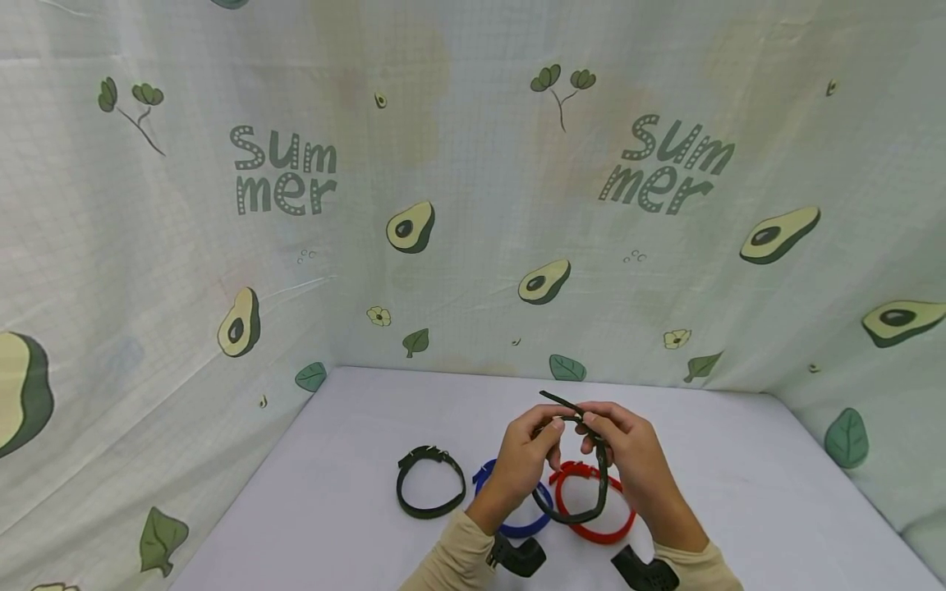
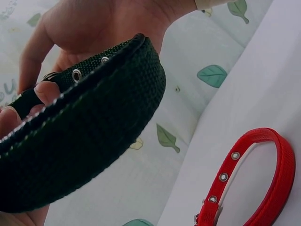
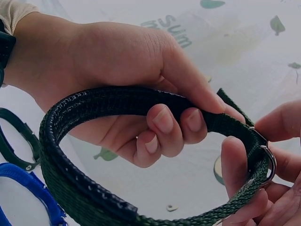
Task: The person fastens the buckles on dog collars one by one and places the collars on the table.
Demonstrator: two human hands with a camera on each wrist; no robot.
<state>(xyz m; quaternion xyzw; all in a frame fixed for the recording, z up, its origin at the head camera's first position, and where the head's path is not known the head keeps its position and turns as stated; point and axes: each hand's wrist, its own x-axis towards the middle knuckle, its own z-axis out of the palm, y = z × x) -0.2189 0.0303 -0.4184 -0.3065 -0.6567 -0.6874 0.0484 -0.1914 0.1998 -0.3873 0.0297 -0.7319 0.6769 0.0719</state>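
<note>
Both hands hold up a dark green pet collar, woven, with a padded dark inner lining. The left hand grips its strap, several fingertips curled over the band. At the silver buckle and ring, the right hand pinches the band between thumb and fingers. The strap's free tip sticks out past the buckle toward the left hand. Metal eyelets show on the band in the left wrist view. Below the hands lie a blue collar and a red collar, both partly covered.
Another dark green collar, looped, lies left of the blue one on the white table. A curtain printed with avocados and leaves rises behind and at the sides. Dark camera mounts sit at both wrists.
</note>
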